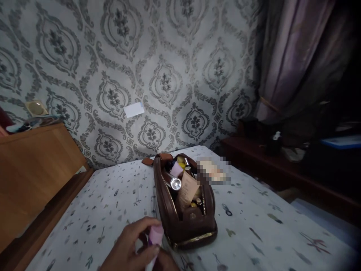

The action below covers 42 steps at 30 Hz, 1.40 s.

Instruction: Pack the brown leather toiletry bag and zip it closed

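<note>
Patterned bedsheet (254,210) under a hand holding a pink tube beside an open brown pouch.

Nearest, at the bottom edge, the left hand (129,248) curls palm-inward, its grip clamped on the pink tube (155,237), thumb across the front; the right hand is out of view. Just beyond, almost touching the tube, the brown pouch (184,222) lies unzipped on the bed, holding a silver-capped bottle (175,183) and a paper slip (187,190) whose print is unreadable. Farther back are damask wallpaper (169,75) and a curtain (296,56).

hand (132,246): cut off at bottom edge, side unclear | item beside bag (184,199): blurred
</note>
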{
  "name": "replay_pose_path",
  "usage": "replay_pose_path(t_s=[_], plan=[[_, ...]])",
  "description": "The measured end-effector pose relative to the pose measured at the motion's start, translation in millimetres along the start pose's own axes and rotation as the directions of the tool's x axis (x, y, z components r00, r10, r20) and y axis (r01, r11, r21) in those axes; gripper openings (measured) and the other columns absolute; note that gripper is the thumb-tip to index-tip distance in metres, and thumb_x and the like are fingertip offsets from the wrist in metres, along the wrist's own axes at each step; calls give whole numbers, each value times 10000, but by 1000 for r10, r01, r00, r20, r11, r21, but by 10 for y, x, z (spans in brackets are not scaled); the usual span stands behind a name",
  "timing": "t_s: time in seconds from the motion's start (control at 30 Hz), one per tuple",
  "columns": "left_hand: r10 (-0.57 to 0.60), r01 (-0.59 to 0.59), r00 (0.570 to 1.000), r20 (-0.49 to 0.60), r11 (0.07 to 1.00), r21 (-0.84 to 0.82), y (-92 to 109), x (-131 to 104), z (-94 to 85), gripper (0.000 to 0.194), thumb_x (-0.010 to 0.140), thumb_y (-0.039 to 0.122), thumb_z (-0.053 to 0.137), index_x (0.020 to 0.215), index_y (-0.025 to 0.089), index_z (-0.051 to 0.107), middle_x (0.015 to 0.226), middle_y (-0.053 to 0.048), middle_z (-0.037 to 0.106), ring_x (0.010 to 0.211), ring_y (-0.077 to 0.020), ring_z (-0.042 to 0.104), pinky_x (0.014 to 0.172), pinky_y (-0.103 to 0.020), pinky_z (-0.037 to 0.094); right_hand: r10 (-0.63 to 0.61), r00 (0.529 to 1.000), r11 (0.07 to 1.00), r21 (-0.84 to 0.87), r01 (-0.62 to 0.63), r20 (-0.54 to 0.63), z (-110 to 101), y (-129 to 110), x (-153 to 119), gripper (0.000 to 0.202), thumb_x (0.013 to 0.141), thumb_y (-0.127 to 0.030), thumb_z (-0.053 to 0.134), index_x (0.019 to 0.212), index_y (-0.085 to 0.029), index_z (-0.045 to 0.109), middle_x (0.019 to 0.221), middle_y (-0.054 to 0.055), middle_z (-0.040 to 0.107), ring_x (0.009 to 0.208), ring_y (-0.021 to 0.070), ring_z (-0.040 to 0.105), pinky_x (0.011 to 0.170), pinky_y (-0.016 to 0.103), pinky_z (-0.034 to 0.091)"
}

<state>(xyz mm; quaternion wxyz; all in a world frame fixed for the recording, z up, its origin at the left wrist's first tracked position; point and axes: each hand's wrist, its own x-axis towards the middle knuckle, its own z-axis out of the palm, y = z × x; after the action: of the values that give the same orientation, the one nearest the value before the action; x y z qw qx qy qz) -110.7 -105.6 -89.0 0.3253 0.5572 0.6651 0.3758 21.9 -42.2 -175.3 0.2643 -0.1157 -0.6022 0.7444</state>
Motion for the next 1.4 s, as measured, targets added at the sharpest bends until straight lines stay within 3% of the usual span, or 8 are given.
replay_pose_path(t_s=[0.2, 0.3, 0.4, 0.5, 0.63, 0.93, 1.2, 1.4], plan=[[18, -30, 987, -162, 997, -71, 310, 76, 39, 455, 755, 494, 765, 1176, 322, 738, 1179, -60, 723, 1081, -298, 652, 894, -323, 533, 97, 992, 913, -391, -120, -79, -86, 28, 34, 352, 828, -466, 679, 1099, -243, 714, 821, 52, 725, 789, 250, 696, 684, 333, 554], [-16, -49, 968, -249, 966, -254, 394, 167, -86, 564, 727, 560, 776, 1194, 253, 702, 992, -67, 737, 914, -263, 680, 798, -312, 543, -109, 994, 727, -684, 63, -25, -211, -262, -48, 278, 805, -318, 697, 1074, -254, 726, 823, 34, 732, 700, 203, 667, 624, 279, 527], [-76, -56, 937, -341, 930, -362, 442, 259, -196, 673, 678, 582, 807, 1223, 214, 663, 907, -68, 722, 831, -247, 670, 716, -301, 536, -381, 919, 456, -844, 283, 102, -419, -856, -172, 148, 885, -237, 598, 945, -252, 732, 782, 15, 715, 677, 177, 648, 638, 278, 528], [-93, -85, 913, -398, 910, -406, 469, 321, -159, 697, 650, 584, 828, 1202, 193, 661, 919, -73, 714, 830, -234, 661, 705, -287, 526, -574, 812, 37, -987, 157, 108, -640, -1404, -145, 234, 898, -106, 546, 1042, -207, 700, 1051, 99, 724, 980, 262, 652, 855, 400, 536], [-63, -110, 926, -373, 898, -427, 455, 349, 12, 641, 706, 562, 804, 1207, 191, 654, 1025, -91, 720, 959, -253, 675, 798, -297, 529, -487, 856, -307, -952, 17, 172, -824, -1617, 104, 351, 769, -73, 669, 1108, -159, 690, 1116, 156, 706, 1056, 337, 609, 906, 482, 495], [44, -177, 927, -372, 927, -330, 438, 500, -118, 673, 775, 510, 773, 1353, 226, 577, 1134, -83, 699, 1013, -231, 680, 869, -294, 551, -485, 860, -375, -926, -40, 159, -804, -1532, 152, 97, 859, -157, 665, 933, -198, 712, 916, 108, 736, 979, 297, 607, 941, 473, 440], [398, -480, 753, -524, 877, -25, 1030, 973, -231, 466, 847, 458, 705, 1233, 205, 635, 1100, -65, 696, 996, -202, 675, 829, -278, 553, -552, 822, -362, -928, -84, 141, -762, -1511, 110, 33, 840, -202, 714, 863, -216, 695, 858, 77, 723, 929, 275, 607, 945, 443, 412], [589, -508, 740, -325, 806, 304, 1168, 1415, -157, 373, 885, 338, 637, 1231, 202, 614, 1154, -78, 695, 1034, -211, 667, 814, -287, 532, -611, 779, -348, -932, -101, 144, -767, -1483, 81, 65, 824, -214, 736, 818, -220, 672, 843, 63, 715, 908, 261, 605, 973, 438, 388]])
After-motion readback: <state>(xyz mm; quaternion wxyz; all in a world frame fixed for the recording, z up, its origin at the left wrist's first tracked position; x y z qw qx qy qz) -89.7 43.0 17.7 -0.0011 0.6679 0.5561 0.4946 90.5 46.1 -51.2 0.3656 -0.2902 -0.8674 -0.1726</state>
